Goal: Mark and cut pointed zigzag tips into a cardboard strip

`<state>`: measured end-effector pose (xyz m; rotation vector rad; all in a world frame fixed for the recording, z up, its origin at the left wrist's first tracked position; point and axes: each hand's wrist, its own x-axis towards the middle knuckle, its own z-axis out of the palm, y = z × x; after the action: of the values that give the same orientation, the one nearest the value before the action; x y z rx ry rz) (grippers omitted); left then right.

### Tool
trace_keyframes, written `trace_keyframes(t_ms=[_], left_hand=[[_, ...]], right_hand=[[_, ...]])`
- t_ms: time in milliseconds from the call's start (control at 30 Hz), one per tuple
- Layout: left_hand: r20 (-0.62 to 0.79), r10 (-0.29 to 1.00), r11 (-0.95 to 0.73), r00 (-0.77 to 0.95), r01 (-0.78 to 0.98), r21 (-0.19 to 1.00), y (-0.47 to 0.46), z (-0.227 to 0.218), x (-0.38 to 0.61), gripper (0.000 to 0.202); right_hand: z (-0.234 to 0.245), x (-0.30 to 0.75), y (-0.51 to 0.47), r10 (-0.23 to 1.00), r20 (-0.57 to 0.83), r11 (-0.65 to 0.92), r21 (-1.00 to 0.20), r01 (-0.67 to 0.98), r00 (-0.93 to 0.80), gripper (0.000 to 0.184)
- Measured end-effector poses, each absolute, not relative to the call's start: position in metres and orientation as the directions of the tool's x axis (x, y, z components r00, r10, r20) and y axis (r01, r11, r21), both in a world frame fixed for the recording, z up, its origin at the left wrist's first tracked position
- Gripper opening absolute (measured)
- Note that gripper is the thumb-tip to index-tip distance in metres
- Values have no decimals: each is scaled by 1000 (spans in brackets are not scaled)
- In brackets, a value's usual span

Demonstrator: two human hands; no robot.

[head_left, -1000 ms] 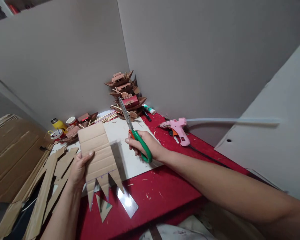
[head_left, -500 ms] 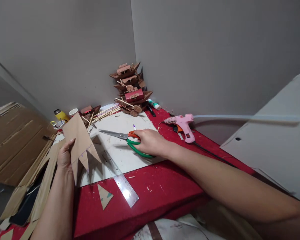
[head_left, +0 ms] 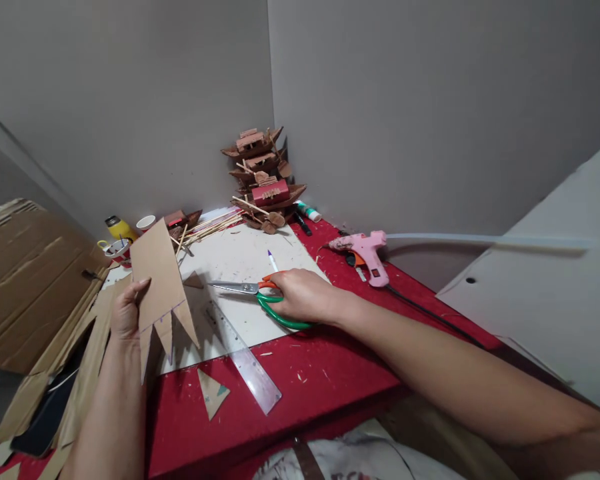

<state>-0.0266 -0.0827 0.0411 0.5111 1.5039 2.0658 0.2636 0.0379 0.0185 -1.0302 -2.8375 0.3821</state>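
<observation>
My left hand (head_left: 125,310) grips a cardboard piece (head_left: 160,280) with pointed teeth cut along its lower edge, held up over the left side of the table. My right hand (head_left: 305,297) rests on the white sheet (head_left: 240,257), its fingers closed around the green and orange handles of the scissors (head_left: 260,297). The scissors lie flat with their blades pointing left. A pen (head_left: 273,260) pokes out just behind my right hand. A clear ruler (head_left: 245,357) lies slantwise between my hands, and a small cardboard triangle (head_left: 211,392) sits on the red tabletop (head_left: 340,373).
A pink glue gun (head_left: 365,250) with a long glue stick lies at the right. Stacked brown model boats (head_left: 263,180) stand in the far corner beside wooden sticks (head_left: 207,230). Cups and a yellow bottle (head_left: 119,230) sit at the back left. Cardboard sheets (head_left: 25,287) lean at the left.
My right hand has brought the scissors down from upright to flat on the white sheet. My left hand has swung the cardboard piece to the left and turned it.
</observation>
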Motion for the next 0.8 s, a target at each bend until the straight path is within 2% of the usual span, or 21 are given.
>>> trace_keyframes(t_ms=[100, 267, 367, 567, 800], left_hand=[[-87, 643, -185, -761, -264, 946, -90, 48, -26, 18], [-88, 671, -210, -736, -302, 930, -100, 56, -28, 20], [-56, 670, -251, -740, -297, 921, -102, 59, -28, 19], [42, 699, -330, -714, -269, 905, -105, 65, -23, 30], [123, 643, -412, -756, -206, 888, -116, 74, -36, 13]], right_hand=[[18, 262, 34, 653, 0, 735, -242, 633, -758, 33], [26, 260, 29, 670, -16, 725, -203, 658, -743, 35], [32, 256, 24, 666, -35, 727, -193, 659, -746, 36], [40, 239, 19, 646, -40, 744, -190, 641, -762, 36], [48, 217, 5, 597, -15, 781, -218, 585, -802, 39]])
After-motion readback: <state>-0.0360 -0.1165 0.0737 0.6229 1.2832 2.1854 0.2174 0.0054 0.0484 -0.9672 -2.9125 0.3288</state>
